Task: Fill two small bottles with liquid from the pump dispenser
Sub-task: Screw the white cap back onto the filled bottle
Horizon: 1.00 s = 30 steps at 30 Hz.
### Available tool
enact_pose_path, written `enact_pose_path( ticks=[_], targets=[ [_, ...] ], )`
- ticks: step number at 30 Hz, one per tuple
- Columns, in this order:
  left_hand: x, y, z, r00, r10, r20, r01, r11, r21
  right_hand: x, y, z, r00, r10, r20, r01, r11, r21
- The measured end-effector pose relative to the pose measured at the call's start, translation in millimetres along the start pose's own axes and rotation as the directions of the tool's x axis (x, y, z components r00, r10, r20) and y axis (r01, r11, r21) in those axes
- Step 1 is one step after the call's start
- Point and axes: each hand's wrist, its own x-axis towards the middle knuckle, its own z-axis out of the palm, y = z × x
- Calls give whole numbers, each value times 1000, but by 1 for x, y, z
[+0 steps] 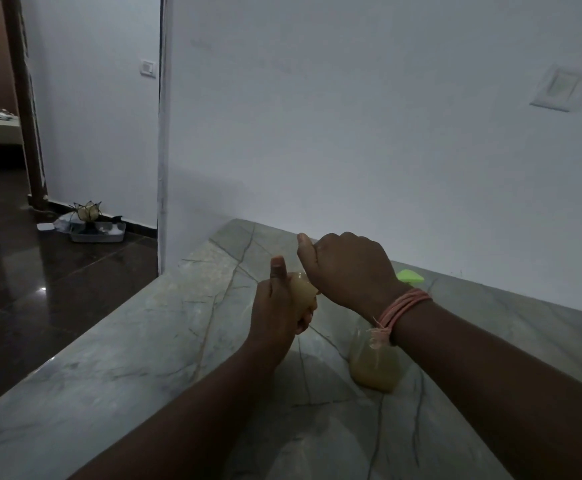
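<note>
My left hand (279,306) grips a small clear bottle (302,289) of yellowish liquid, held a little above the marble counter (126,358), thumb pointing up. My right hand (348,268) is closed over the top of that bottle, so its neck and cap are hidden. A second bottle (374,365) with the same yellowish liquid stands on the counter under my right wrist, its top hidden by the wrist and its pink thread band. The pump dispenser is not in view.
A bright green object (410,276) lies on the counter near the white wall, behind my right wrist. The counter's left edge drops to a dark tiled floor, where a tray with a lotus-shaped holder (92,223) sits by the doorway.
</note>
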Motion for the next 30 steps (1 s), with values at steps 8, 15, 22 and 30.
enact_pose_path(
  ticks=[8, 15, 22, 30],
  targets=[
    [2, 3, 0, 996, -75, 56, 79, 993, -84, 8, -17, -20, 976, 67, 207, -47, 994, -100],
    [7, -3, 2, 995, -32, 95, 47, 987, -156, 30, -22, -47, 813, 163, 558, -225, 973, 44],
    [7, 2, 2, 986, -96, 134, 125, 964, -235, 54, 3, -48, 689, 121, 714, -485, 810, 330],
    [13, -4, 5, 979, -123, 162, 157, 963, -220, 74, 49, -44, 710, 193, 677, -525, 786, 326]
  ],
)
